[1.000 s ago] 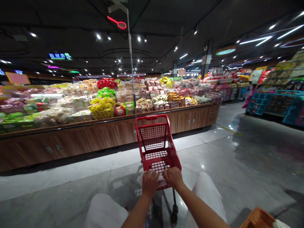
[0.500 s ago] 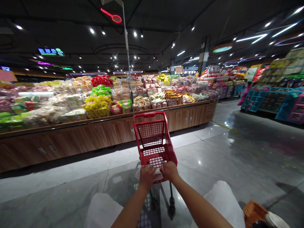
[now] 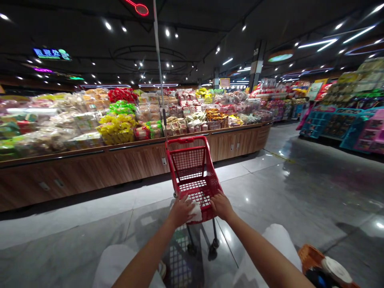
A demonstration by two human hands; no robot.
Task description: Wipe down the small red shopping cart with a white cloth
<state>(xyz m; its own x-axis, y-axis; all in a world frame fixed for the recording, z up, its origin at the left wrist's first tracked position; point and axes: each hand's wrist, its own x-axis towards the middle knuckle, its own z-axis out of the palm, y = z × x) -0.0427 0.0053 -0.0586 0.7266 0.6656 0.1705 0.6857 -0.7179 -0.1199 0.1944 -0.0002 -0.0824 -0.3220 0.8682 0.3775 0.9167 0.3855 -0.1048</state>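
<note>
A small red shopping cart (image 3: 214, 180) with a grid basket and black wheels stands in front of me. My left hand (image 3: 182, 210) lies at its near left corner, fingers bent over a white cloth (image 3: 195, 213) pressed against the rim. What looks like a tissue or wipe is partly covered by that hand. At the near right corner, my right hand (image 3: 221, 205) is closed around the cart's rim. The far red handle bar (image 3: 186, 140) has no hand on it.
A long wooden display counter (image 3: 138, 158) piled with packaged snacks runs across behind the cart. A thin pole (image 3: 159, 60) rises at the cart's far left corner. An orange basket (image 3: 310, 256) sits low at right. Blue display racks (image 3: 322, 122) stand farther right.
My hands have moved apart along the near rim, the left one leftward and the right one slightly right and up. More of the white cloth shows. The view has shifted slightly.
</note>
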